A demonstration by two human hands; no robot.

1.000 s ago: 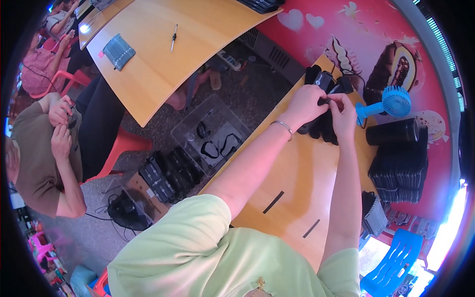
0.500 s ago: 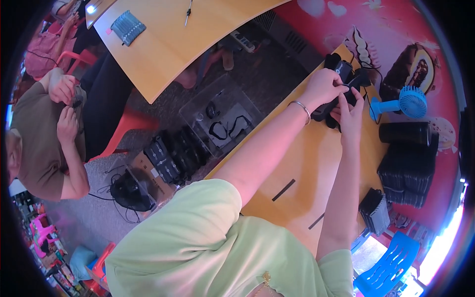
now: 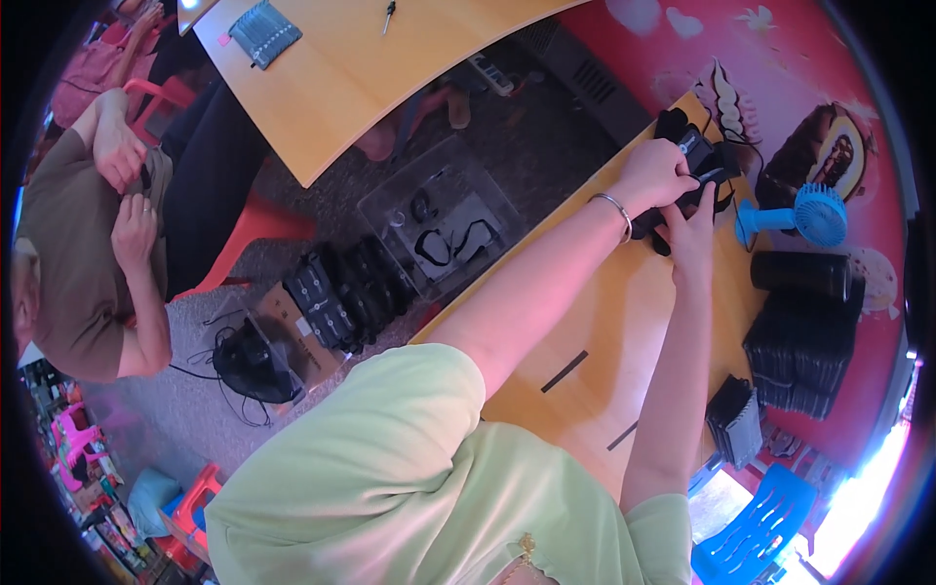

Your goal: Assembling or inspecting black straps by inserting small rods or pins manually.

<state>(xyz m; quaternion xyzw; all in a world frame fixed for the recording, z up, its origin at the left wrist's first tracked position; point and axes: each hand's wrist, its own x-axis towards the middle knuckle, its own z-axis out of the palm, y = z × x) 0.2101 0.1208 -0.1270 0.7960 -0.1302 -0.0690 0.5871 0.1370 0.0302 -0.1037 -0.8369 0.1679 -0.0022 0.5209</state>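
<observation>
At the far end of the table, my left hand, with a bracelet at its wrist, pinches a narrow black strap or flap. My right hand is just below it, thumb and fingers closed on the same black piece. Under and behind both hands lies a bulky black fabric item with straps, resting on the table; my hands cover much of it, so its exact kind cannot be made out.
A blue handheld fan, a black cylinder and stacked black cases line the wall side of my table. Left on the floor are a clear bin and black packs. Another person sits at far left.
My fingers have shifted slightly around the black strap, and its end now sticks up more plainly between them. The whole view has tilted a little; the seated person's hands have moved slightly.
</observation>
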